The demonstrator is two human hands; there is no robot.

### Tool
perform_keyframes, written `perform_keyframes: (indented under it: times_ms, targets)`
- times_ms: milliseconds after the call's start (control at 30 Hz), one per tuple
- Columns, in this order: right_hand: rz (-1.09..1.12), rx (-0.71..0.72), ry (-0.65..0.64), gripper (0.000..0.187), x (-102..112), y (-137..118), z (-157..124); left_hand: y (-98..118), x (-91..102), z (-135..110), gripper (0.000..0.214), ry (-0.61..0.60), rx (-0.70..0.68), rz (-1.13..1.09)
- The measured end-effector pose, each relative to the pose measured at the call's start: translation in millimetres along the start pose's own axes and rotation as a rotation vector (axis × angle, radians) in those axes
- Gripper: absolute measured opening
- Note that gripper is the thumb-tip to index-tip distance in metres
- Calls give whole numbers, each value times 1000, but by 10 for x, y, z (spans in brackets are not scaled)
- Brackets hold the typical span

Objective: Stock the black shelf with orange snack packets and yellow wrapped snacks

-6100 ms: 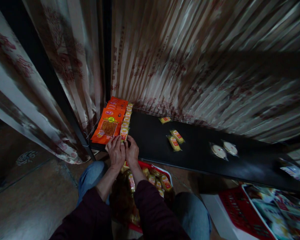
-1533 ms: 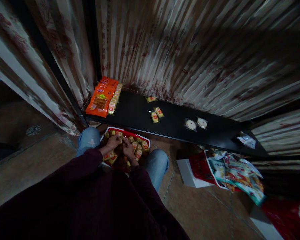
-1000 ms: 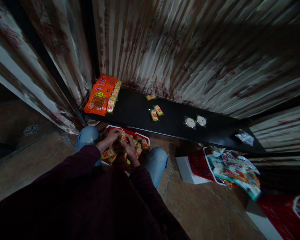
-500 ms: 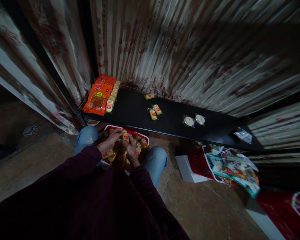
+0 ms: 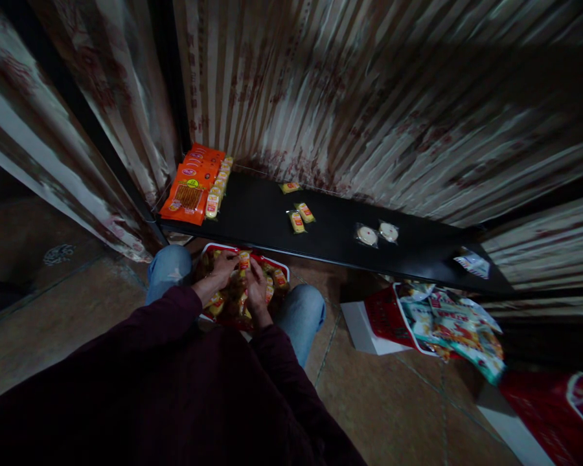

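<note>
Between my knees sits a red basket (image 5: 285, 272) with a white rim, full of small yellow wrapped snack cakes. Over it, my left hand (image 5: 222, 268) and my right hand (image 5: 256, 285) hold one wrapped snack cake (image 5: 244, 260) between them. Fingers of the left hand pinch its left side, while the right hand grips its lower right edge. The cake is upright, with its red and yellow label facing me. More wrapped cakes (image 5: 280, 278) lie in the basket around my hands, partly hidden by them.
A low black shelf (image 5: 252, 213) runs ahead. It bears orange snack bags (image 5: 189, 188), a row of wrapped cakes (image 5: 218, 188), loose yellow cakes (image 5: 297, 221), round white pastries (image 5: 367, 235) and a small packet (image 5: 472, 263). Red baskets (image 5: 383, 317) stand right; a striped curtain (image 5: 291, 97) hangs behind.
My left hand has shifted slightly right and down along the held cake, and its fingers have drawn in. The shelf goods have stayed in place.
</note>
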State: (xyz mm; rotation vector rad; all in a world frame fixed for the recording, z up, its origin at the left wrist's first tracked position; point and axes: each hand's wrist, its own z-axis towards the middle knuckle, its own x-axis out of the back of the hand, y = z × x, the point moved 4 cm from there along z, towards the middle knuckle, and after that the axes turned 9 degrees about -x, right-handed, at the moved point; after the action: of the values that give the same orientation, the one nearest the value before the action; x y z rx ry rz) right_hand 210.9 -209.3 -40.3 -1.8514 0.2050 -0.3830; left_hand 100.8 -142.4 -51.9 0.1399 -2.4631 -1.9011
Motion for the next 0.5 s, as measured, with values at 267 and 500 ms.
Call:
perform_keyframes:
  times_ms: [267,500]
  targets:
    - [-67,97,56,39,23,-145,-19,90,-101,-116,9,-22,17,-57]
    - [34,63,84,43,42,-171,-20,66,-129,-143,17,-55,91,-218]
